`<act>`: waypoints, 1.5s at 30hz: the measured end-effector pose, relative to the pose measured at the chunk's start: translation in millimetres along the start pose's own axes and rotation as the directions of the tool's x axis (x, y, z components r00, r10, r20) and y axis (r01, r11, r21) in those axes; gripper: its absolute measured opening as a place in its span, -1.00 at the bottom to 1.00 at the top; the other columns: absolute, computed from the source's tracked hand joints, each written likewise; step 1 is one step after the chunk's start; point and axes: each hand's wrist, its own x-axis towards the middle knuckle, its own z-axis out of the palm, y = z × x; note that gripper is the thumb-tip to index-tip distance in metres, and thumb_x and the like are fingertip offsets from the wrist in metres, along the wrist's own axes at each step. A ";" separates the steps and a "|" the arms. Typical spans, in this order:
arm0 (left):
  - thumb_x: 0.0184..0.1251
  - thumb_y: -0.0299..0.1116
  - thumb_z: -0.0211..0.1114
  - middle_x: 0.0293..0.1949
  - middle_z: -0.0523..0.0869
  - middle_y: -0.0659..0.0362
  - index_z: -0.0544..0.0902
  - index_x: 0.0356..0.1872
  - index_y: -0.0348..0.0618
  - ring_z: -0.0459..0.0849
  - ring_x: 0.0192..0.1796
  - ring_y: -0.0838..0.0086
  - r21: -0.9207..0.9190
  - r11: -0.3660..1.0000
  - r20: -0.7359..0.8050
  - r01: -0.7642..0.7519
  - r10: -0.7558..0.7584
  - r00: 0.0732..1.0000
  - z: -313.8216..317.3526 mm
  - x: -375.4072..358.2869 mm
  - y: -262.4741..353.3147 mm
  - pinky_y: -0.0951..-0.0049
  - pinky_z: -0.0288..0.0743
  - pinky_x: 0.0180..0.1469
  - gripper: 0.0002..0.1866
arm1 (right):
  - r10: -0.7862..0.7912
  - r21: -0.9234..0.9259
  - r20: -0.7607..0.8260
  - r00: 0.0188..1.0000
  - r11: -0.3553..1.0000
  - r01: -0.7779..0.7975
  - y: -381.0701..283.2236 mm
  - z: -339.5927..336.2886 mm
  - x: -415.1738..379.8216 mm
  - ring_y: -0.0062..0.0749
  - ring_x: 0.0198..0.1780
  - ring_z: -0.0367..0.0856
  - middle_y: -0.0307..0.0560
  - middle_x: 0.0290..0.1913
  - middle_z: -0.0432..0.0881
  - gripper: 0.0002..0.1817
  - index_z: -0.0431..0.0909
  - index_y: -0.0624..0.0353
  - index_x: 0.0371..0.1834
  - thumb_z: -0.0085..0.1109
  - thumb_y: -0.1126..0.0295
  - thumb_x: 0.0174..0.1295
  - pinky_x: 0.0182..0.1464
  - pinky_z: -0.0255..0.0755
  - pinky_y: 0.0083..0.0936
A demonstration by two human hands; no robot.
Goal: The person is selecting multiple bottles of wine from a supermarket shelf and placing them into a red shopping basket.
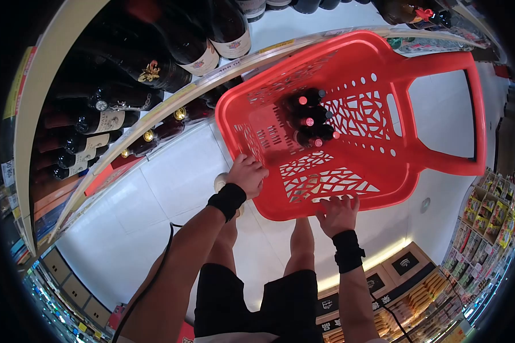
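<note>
A red shopping basket (403, 191) with cut-out patterned walls fills the middle of the view, tilted so that I look down into it. Several dark bottles (309, 122) with pinkish-red and dark tops are grouped inside. My left hand (247, 174) grips the rim at the basket's near left corner, its fingers curled over the edge. On the near side, my right hand (339, 214) has its fingers hooked over the rim by a long slot. Both wrists wear black bands. The basket's long red handle (479, 114) sticks out to the right.
A curved shelf (280, 46) at upper left carries wine bottles (232, 34) standing and lying, with more on a lower level. Packaged goods (489, 211) fill a rack at right. Wooden display units (412, 274) stand behind my legs on the pale tiled floor (154, 194).
</note>
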 end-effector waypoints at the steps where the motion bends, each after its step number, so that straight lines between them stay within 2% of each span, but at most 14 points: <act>1: 0.09 -0.29 0.34 -0.29 0.70 0.35 0.72 -0.31 0.12 0.56 -0.04 0.42 0.015 1.000 -0.009 -0.014 0.014 1.000 0.1 -1.6 -1.1 0.26 0.24 0.19 -0.88 | -0.004 -0.028 -0.019 1.000 1.000 0.003 -4.6 0.6 -2.0 0.01 0.37 0.41 -0.20 0.15 0.67 -0.60 0.71 -0.25 0.12 0.24 -0.05 0.27 0.55 -0.12 0.27; 2: 0.09 -0.27 0.35 -0.27 0.71 0.32 0.72 -0.29 0.10 0.57 -0.02 0.40 0.024 0.999 -0.021 -0.036 0.036 0.999 1.5 -2.0 -3.3 0.25 0.25 0.19 -0.86 | -0.029 -0.031 -0.080 0.996 0.999 0.027 -2.6 6.0 -2.0 -0.02 0.34 0.43 -0.21 0.11 0.67 -0.61 0.71 -0.30 0.11 0.27 -0.06 0.25 0.55 -0.11 0.25; 6: 0.09 -0.23 0.36 -0.23 0.72 0.30 0.70 -0.29 0.08 0.58 0.01 0.39 0.060 0.998 0.015 -0.021 0.020 1.000 5.5 -0.5 0.6 0.23 0.25 0.19 -0.84 | 0.008 -0.025 -0.028 1.000 1.000 -0.008 0.6 7.0 3.4 -0.03 0.35 0.43 -0.23 0.11 0.68 -0.64 0.72 -0.36 0.09 0.33 -0.05 0.24 0.55 -0.12 0.20; 9: 0.09 -0.23 0.37 -0.22 0.72 0.31 0.69 -0.29 0.09 0.57 0.01 0.39 0.093 0.995 0.022 -0.028 0.027 0.999 3.9 -9.2 -1.6 0.22 0.24 0.20 -0.84 | 0.040 -0.013 -0.037 0.998 0.999 -0.041 -6.6 9.6 -0.9 -0.04 0.35 0.42 -0.24 0.11 0.70 -0.64 0.74 -0.36 0.07 0.37 -0.04 0.21 0.55 -0.13 0.16; 13: 0.08 -0.21 0.38 -0.23 0.70 0.31 0.68 -0.27 0.11 0.57 0.01 0.39 0.042 0.998 0.082 -0.055 0.052 0.995 3.4 -29.9 -17.3 0.21 0.21 0.21 -0.82 | 0.098 0.096 -0.041 0.994 0.991 -0.094 -26.5 23.0 -7.8 -0.18 0.38 0.39 -0.27 0.16 0.72 -0.60 0.79 -0.27 0.02 0.48 0.01 0.09 0.58 -0.16 0.07; 20: 0.03 -0.20 0.39 -0.21 0.70 0.31 0.67 -0.28 0.13 0.59 0.01 0.39 -0.127 0.992 0.087 0.027 -0.016 0.996 -7.2 -85.9 -25.3 0.25 0.20 0.26 -0.80 | 0.088 0.139 -0.021 0.996 0.987 -0.085 -71.3 60.3 -34.0 -0.09 0.38 0.40 -0.24 0.12 0.73 -0.61 0.79 -0.27 0.01 0.48 0.00 0.10 0.58 -0.15 0.14; 22: 0.02 -0.19 0.42 -0.20 0.70 0.35 0.69 -0.26 0.15 0.60 0.00 0.40 -0.168 0.985 0.088 0.048 -0.034 0.996 -2.2 -102.6 -28.8 0.26 0.21 0.23 -0.78 | 0.078 0.157 -0.014 0.997 0.985 -0.075 -80.7 67.2 -39.5 -0.03 0.34 0.42 -0.20 0.08 0.73 -0.60 0.79 -0.19 -0.02 0.50 0.03 0.05 0.58 -0.13 0.16; 25: -0.01 -0.19 0.43 -0.20 0.70 0.36 0.68 -0.26 0.16 0.59 0.01 0.41 -0.109 0.993 0.119 0.041 -0.028 0.993 -2.7 -120.2 -28.6 0.27 0.21 0.21 -0.77 | 0.066 0.157 -0.044 0.997 0.986 -0.059 -93.1 69.2 -49.5 -0.03 0.30 0.45 -0.18 0.02 0.74 -0.63 0.80 -0.15 -0.07 0.50 0.04 0.05 0.57 -0.09 0.17; 29: -0.02 -0.19 0.43 -0.22 0.69 0.35 0.67 -0.30 0.16 0.59 0.01 0.41 -0.137 0.989 0.089 0.057 -0.045 0.995 -2.6 -130.8 -28.6 0.28 0.21 0.20 -0.78 | 0.059 0.134 -0.065 0.996 0.990 -0.049 -100.6 76.2 -58.8 -0.02 0.27 0.46 -0.15 -0.04 0.74 -0.64 0.80 -0.13 -0.10 0.50 0.04 0.04 0.56 -0.07 0.18; 32: -0.02 -0.18 0.44 -0.25 0.67 0.35 0.66 -0.32 0.14 0.59 0.00 0.41 -0.074 0.993 0.102 0.094 -0.087 0.991 -4.1 -148.2 -23.2 0.27 0.25 0.18 -0.79 | 0.027 0.133 -0.060 0.998 0.991 -0.019 -109.0 82.6 -65.0 0.02 0.28 0.46 -0.12 -0.04 0.73 -0.63 0.80 -0.10 -0.09 0.44 0.02 0.09 0.57 -0.09 0.19; 34: -0.01 -0.18 0.45 -0.27 0.67 0.34 0.66 -0.32 0.13 0.60 -0.01 0.40 -0.095 0.991 0.074 0.093 -0.086 0.994 2.8 -156.7 -24.9 0.25 0.29 0.17 -0.78 | 0.034 0.125 -0.032 0.999 0.992 -0.029 -115.7 87.8 -75.3 0.05 0.29 0.45 -0.11 -0.03 0.73 -0.62 0.79 -0.07 -0.09 0.42 0.01 0.08 0.58 -0.12 0.19; 38: -0.01 -0.19 0.46 -0.26 0.69 0.35 0.67 -0.32 0.11 0.61 -0.02 0.37 -0.086 0.990 0.059 0.108 -0.104 0.993 4.0 -158.3 -25.7 0.22 0.33 0.15 -0.78 | 0.061 0.168 -0.108 0.992 0.985 -0.042 -119.7 88.3 -75.2 0.02 0.29 0.46 -0.10 -0.02 0.74 -0.61 0.79 -0.04 -0.09 0.44 0.06 0.04 0.58 -0.11 0.17; 42: -0.04 -0.21 0.45 -0.23 0.71 0.35 0.67 -0.31 0.11 0.61 -0.01 0.37 -0.105 0.991 0.095 0.083 -0.074 0.993 4.1 -163.8 -31.4 0.21 0.31 0.16 -0.77 | 0.090 0.192 -0.055 0.994 0.978 -0.078 -130.6 83.8 -79.3 0.00 0.28 0.47 -0.11 -0.04 0.74 -0.60 0.77 -0.01 -0.08 0.47 0.08 0.02 0.57 -0.09 0.13; 45: -0.06 -0.23 0.45 -0.21 0.72 0.34 0.68 -0.31 0.11 0.61 0.00 0.38 -0.123 0.989 0.076 0.079 -0.070 0.995 4.1 -160.3 -33.9 0.22 0.30 0.17 -0.77 | 0.114 0.177 -0.073 0.991 0.979 -0.100 -131.8 80.3 -75.1 -0.01 0.25 0.49 -0.11 -0.05 0.75 -0.60 0.77 0.00 -0.10 0.51 0.10 0.00 0.56 -0.05 0.13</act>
